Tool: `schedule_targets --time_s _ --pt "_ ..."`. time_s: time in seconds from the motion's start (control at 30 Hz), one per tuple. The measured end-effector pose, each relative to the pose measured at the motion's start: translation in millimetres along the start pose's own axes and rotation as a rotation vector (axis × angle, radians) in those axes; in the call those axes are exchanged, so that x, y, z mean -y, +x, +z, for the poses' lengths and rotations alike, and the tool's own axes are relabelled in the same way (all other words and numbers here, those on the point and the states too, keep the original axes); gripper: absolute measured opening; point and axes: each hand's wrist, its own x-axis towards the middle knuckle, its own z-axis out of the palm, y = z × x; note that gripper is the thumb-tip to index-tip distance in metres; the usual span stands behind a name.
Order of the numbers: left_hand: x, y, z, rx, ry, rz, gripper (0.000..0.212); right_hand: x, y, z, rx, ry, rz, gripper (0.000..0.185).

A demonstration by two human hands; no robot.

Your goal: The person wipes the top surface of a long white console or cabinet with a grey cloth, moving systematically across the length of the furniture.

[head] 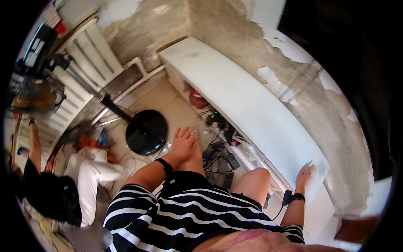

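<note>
My left hand (184, 140) rests on my raised left knee, its fingers slightly spread; a small pale patch shows by the fingertips, too unclear to name. At the near right end of a long white cabinet top (252, 110), my right hand (303, 178) lies on the surface with its fingers around a small pale item (311, 167), possibly a folded cloth. Grey smudges mark the white surface by this hand and at the far end. Black bands circle both wrists, and a black cable end (286, 197) hangs beside the right one.
Tangled cables and black power adapters (220, 157) lie under the cabinet top. A black round stand base (146, 132) with a pole stands on the floor, near a white radiator (91, 53). Another person in white trousers (91, 179) is at the left. The wall (220, 41) has peeling plaster.
</note>
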Motion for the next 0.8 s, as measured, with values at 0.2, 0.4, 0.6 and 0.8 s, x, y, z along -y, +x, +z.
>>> schedule_targets --time_s 0.2,0.4,0.6,0.8 --pt "-4 0 12 0.104 0.027 -0.111 0.029 14 -28 50 0.134 -0.373 0.090 0.044" --pt "-15 10 8 0.034 0.042 -0.150 0.026 3 -37 46 0.019 -0.373 -0.150 0.042" --pt "-11 -17 10 -0.032 0.059 -0.253 0.024 5 -29 48 -0.049 -0.358 -0.241 0.034" --pt "-16 -36 1 -0.188 0.041 -0.270 0.021 11 -29 42 -0.133 -0.374 -0.211 0.037"
